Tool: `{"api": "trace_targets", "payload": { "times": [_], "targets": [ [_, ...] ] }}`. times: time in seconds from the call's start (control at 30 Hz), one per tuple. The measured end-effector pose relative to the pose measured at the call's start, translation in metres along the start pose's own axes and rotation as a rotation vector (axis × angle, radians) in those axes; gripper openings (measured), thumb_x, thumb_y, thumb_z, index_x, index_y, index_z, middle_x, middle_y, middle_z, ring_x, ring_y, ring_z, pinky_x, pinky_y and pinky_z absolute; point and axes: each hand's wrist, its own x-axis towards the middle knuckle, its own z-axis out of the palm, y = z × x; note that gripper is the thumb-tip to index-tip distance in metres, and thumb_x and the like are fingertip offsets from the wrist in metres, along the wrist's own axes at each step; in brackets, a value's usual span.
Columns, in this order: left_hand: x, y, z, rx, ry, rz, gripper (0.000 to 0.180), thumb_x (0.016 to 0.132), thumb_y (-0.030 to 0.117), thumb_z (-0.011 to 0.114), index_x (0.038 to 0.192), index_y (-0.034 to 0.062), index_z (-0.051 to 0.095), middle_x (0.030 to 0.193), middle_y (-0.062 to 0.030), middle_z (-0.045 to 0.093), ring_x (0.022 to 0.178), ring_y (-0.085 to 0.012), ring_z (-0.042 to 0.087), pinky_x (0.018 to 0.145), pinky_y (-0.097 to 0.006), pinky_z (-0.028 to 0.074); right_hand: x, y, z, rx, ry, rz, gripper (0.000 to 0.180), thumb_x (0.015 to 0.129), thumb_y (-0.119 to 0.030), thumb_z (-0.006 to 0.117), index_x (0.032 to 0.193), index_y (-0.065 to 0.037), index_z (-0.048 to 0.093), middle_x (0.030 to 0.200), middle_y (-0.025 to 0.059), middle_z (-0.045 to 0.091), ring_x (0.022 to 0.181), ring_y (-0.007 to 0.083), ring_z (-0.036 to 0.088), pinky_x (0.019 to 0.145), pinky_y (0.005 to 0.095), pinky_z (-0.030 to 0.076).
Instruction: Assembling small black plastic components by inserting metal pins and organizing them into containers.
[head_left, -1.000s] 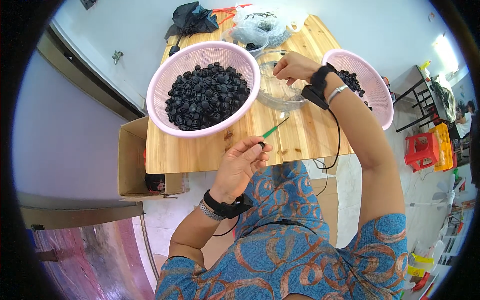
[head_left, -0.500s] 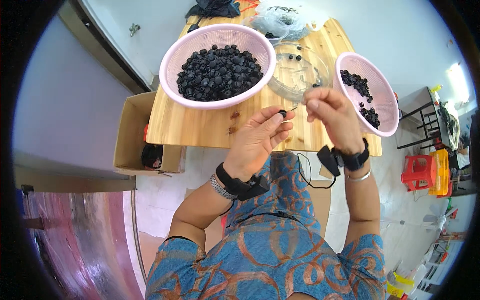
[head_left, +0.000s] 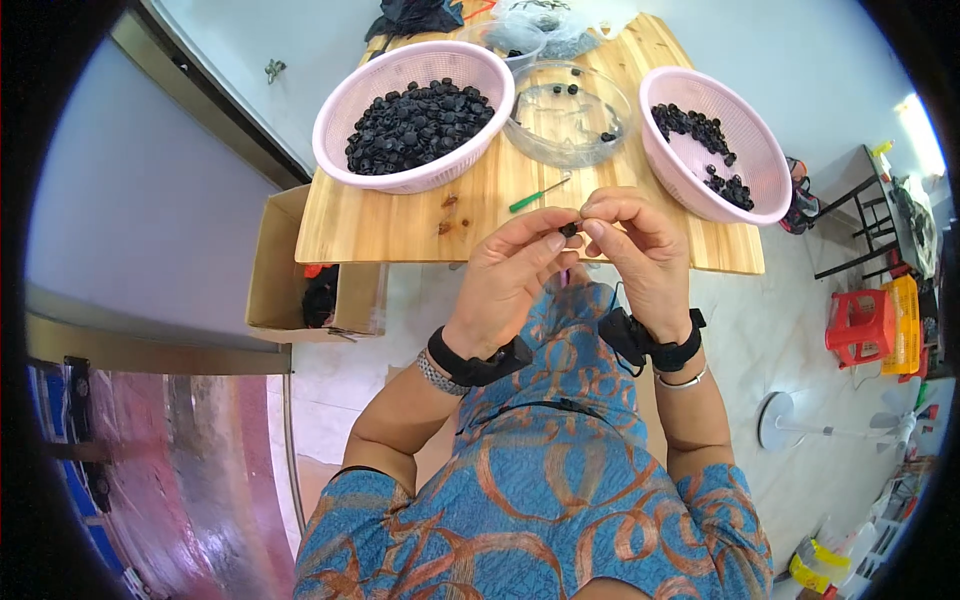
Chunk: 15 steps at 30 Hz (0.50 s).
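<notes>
Both my hands meet just past the table's front edge. A small black round plastic cap [head_left: 569,230] sits between the thumb and fingers of my left hand [head_left: 505,278]. My right hand [head_left: 645,255] is pinched closed right beside it, its thumb and forefinger at the cap's edge; whatever lies between those fingertips is too small to make out. Beyond my hands, a screwdriver with a green handle [head_left: 526,203] rests on the wooden table [head_left: 400,225].
A pink basket [head_left: 330,135] heaped with similar black caps stands left. Another pink basket [head_left: 765,150] on the right holds fewer black pieces. Between them is a round clear tray [head_left: 560,155] with small bits. An open cardboard box [head_left: 268,260] stands left of the table.
My right hand has come down and left to meet the cap in my left hand. The view has shifted, so the table sits higher, and the green screwdriver now shows fully.
</notes>
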Motion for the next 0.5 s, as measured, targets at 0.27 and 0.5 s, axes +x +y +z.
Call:
{"api": "trace_targets", "payload": {
  "times": [0.27,0.5],
  "targets": [
    [0.0,-0.01,0.018,0.072,-0.032,-0.013,0.024,0.089,0.003,0.048,0.113,0.0009,0.052,0.102,-0.0075,0.059,0.093,-0.0142,0.059,0.081,-0.026,0.05,-0.015,-0.008,-0.016,-0.039,0.014,-0.093,0.01,0.083,0.004,0.056,0.093,0.004,0.058,0.099,0.0074,0.05,0.083,0.0115,0.057,0.071,0.0219,0.049],
    [0.002,-0.016,0.027,0.133,0.027,0.005,0.021,0.089,0.004,0.05,0.109,-0.0028,0.052,0.1,-0.0107,0.059,0.09,-0.0175,0.06,0.082,-0.029,0.05,-0.021,-0.022,-0.02,-0.501,0.028,-0.329,0.011,0.079,0.005,0.058,0.09,0.003,0.058,0.096,0.0097,0.053,0.079,0.0146,0.058,0.069,0.0245,0.049]
  ]
}}
